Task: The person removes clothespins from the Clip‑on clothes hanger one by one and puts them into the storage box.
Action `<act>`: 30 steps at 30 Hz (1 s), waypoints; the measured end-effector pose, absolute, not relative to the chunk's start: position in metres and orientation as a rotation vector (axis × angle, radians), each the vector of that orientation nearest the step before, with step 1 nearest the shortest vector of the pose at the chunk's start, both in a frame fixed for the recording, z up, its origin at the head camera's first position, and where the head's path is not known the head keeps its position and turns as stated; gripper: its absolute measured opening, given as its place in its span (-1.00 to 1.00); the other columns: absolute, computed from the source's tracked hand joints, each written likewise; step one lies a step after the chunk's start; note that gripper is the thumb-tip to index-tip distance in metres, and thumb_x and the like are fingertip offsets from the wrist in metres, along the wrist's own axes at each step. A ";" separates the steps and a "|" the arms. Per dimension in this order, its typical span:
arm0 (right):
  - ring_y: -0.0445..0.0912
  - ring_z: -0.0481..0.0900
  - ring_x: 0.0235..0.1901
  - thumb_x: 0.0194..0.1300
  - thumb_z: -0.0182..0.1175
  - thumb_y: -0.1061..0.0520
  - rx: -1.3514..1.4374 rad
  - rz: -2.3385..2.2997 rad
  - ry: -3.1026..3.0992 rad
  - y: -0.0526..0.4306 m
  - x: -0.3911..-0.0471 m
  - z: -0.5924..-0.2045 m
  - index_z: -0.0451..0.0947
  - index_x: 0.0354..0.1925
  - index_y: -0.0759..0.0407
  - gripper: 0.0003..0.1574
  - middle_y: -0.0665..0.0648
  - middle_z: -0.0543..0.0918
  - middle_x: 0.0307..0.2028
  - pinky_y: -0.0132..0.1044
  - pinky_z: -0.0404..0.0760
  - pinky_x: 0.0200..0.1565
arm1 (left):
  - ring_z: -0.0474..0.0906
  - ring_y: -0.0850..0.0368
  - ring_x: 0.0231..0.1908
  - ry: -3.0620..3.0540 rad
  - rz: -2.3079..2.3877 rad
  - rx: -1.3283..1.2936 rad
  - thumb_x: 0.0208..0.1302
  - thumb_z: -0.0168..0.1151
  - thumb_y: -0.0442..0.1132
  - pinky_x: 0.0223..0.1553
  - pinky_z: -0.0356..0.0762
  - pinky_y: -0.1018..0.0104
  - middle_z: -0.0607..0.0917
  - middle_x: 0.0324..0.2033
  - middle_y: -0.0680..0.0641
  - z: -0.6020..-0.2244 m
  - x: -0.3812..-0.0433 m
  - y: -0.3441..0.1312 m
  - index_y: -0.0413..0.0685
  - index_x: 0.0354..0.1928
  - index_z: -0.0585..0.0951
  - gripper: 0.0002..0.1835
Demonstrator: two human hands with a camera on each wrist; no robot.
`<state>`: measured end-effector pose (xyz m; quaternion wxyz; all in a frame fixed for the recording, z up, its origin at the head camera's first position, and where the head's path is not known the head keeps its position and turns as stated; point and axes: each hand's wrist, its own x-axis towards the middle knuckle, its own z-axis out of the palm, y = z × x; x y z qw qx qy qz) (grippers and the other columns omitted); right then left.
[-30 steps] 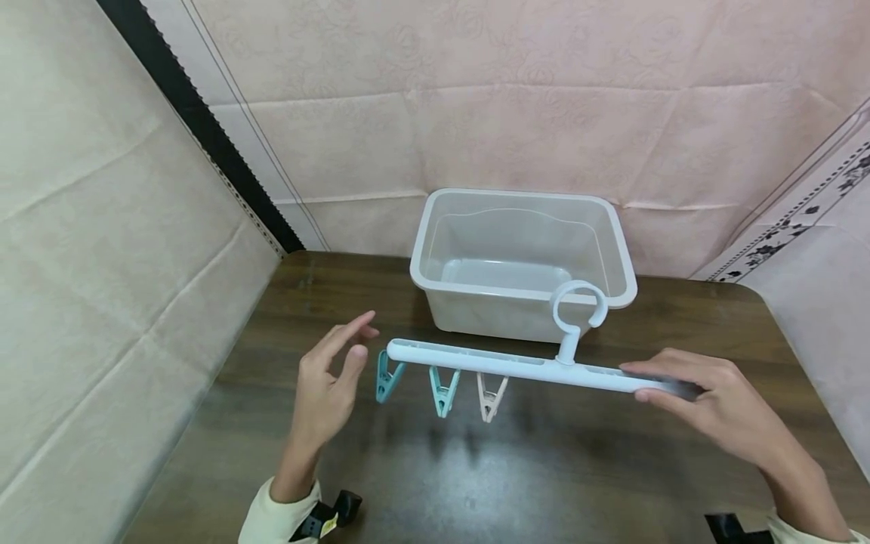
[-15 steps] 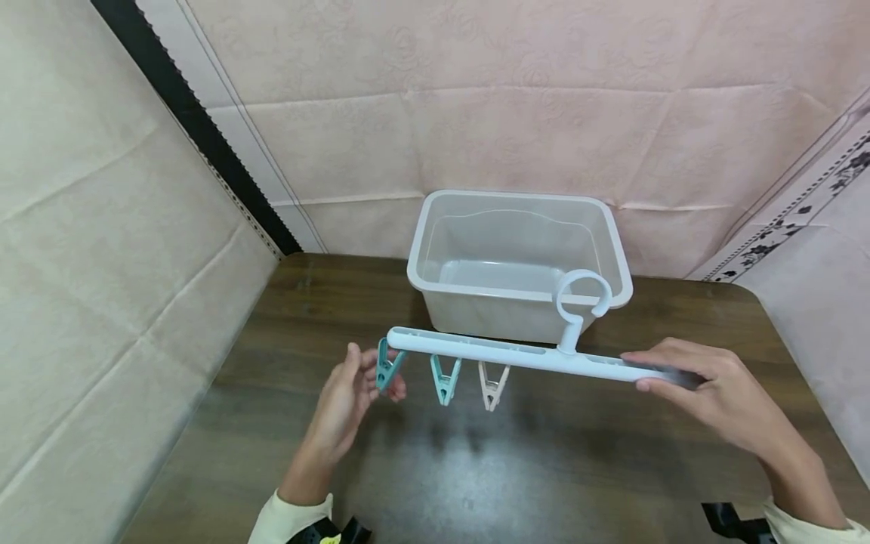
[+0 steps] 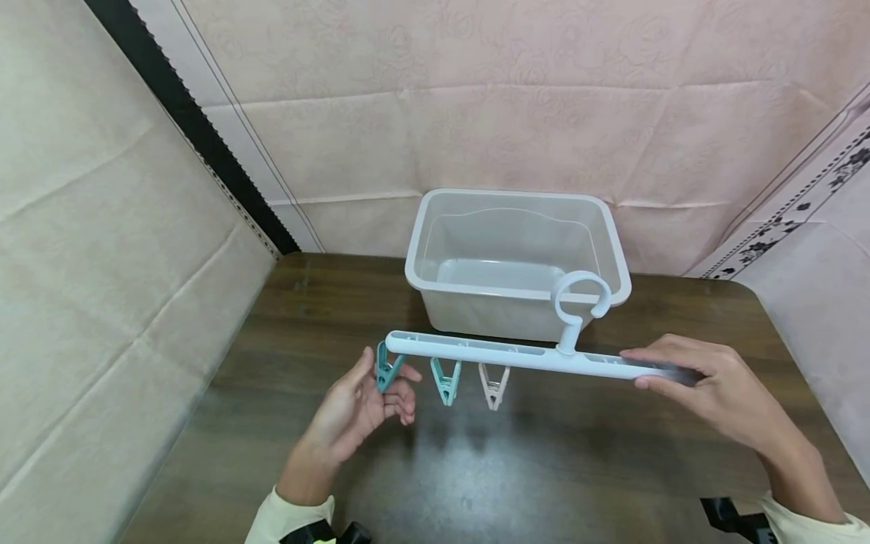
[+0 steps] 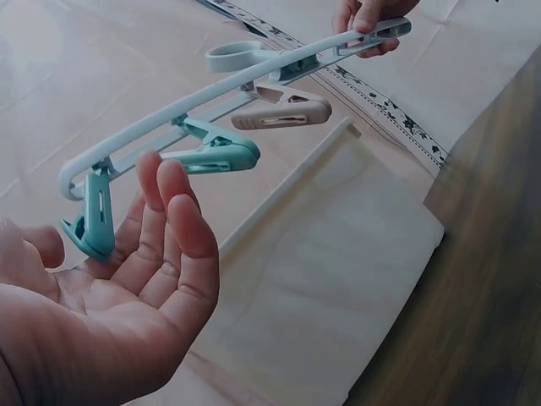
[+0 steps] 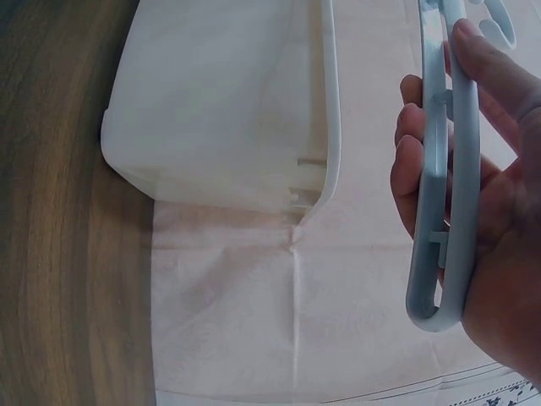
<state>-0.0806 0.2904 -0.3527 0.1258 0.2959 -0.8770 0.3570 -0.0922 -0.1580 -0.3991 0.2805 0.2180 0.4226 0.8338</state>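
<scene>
My right hand (image 3: 710, 389) grips one end of a pale blue clip hanger (image 3: 503, 353), thumb on the near side and fingers on the far side. The hanger is held above the table, its hook (image 3: 581, 291) pointing up. From its bar hang a dark teal clip (image 3: 387, 368) at the left end, a lighter teal clip (image 3: 445, 381) and a beige clip (image 3: 492, 385). My left hand (image 4: 127, 304) is palm up beneath the left end. Its fingers are loosely bent, and the end clip hangs between thumb and fingers without being pinched.
A light grey plastic bin (image 3: 492, 316) stands at the back of the dark wooden table (image 3: 462, 483), close to the cloth-covered wall (image 3: 530, 136). The hanger's hook overlaps the bin's front rim in the head view. Cloth also covers both sides.
My left hand has moved right and turned palm up, from beside the hanger to around its end clip. The hanger's left end has risen slightly; my right hand keeps its grip.
</scene>
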 end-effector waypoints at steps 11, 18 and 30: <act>-0.26 0.50 -0.40 -0.04 0.48 0.50 0.884 1.041 -2.540 0.291 -0.081 -0.354 0.72 0.02 0.06 -0.36 -0.09 0.70 -0.22 -0.47 0.42 -0.33 | 0.54 0.12 -0.37 0.958 2.257 0.471 0.65 -0.52 0.07 -0.27 0.48 0.24 0.70 -0.27 -0.04 -0.400 -0.100 -0.154 -0.06 0.04 0.61 -0.36; -0.26 0.52 -0.39 -0.05 0.48 0.50 0.881 1.044 -2.537 0.292 -0.081 -0.357 0.72 0.02 0.06 -0.35 -0.08 0.71 -0.22 -0.47 0.42 -0.33 | 0.53 0.13 -0.38 0.862 2.241 0.559 0.65 -0.60 -0.08 -0.25 0.43 0.24 0.63 -0.44 -0.04 -0.402 -0.101 -0.156 -0.21 0.01 0.61 -0.33; -0.25 0.53 -0.38 -0.02 0.46 0.50 0.869 1.043 -2.548 0.291 -0.081 -0.358 0.72 0.02 0.05 -0.37 -0.09 0.71 -0.23 -0.48 0.43 -0.29 | 0.52 0.10 -0.20 0.821 2.262 0.679 0.67 -0.45 -0.16 -0.09 0.46 0.24 0.62 -0.23 -0.07 -0.403 -0.103 -0.162 -0.23 0.13 0.58 -0.46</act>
